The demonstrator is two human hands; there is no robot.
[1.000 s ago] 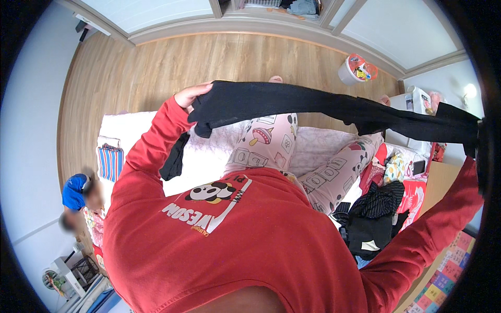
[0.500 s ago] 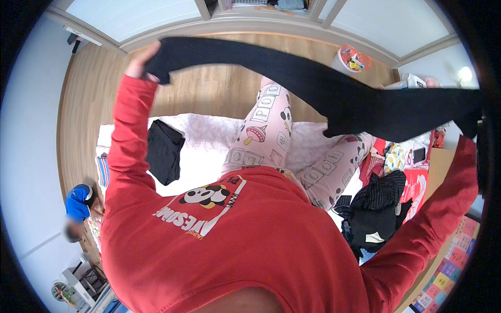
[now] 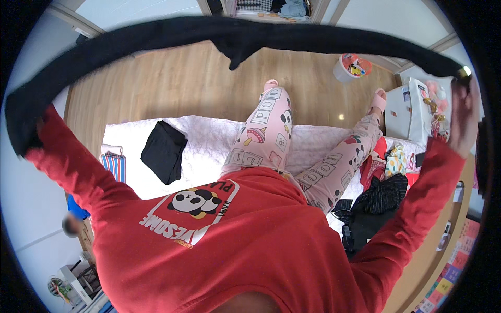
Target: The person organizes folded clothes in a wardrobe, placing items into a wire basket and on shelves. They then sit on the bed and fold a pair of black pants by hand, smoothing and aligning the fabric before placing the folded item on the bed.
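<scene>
across the top of the view, a long black garment [image 3: 250,39] runs in a wide arch from the person's left side to the right, raised above the pale sheet [image 3: 203,128] and the wooden floor [image 3: 172,88]; a short point of its cloth hangs down near the middle. the right hand [image 3: 463,115], blurred and lifted at the far right, has its fingers closed on one end of the black garment. the left hand is hidden behind the other end, which drapes by the cuff of the red left sleeve [image 3: 83,167], so one cannot tell how its fingers stand. below, pink printed trousers [image 3: 257,128] spread apart over the pale sheet. to their left, a folded black piece [image 3: 164,152] lies flat on the sheet, with a striped cloth [image 3: 115,166] nearer the sheet's left edge. to their right, a heap of dark clothes [image 3: 376,211] lies just beside a yellow-and-white printed cloth [image 3: 395,160]. a white bucket [image 3: 343,73] with an orange rim stands on the floor, and near it at the right is a white box [image 3: 401,119]. at the left edge, another person in blue [image 3: 77,208] is partly covered by the red left sleeve.
</scene>
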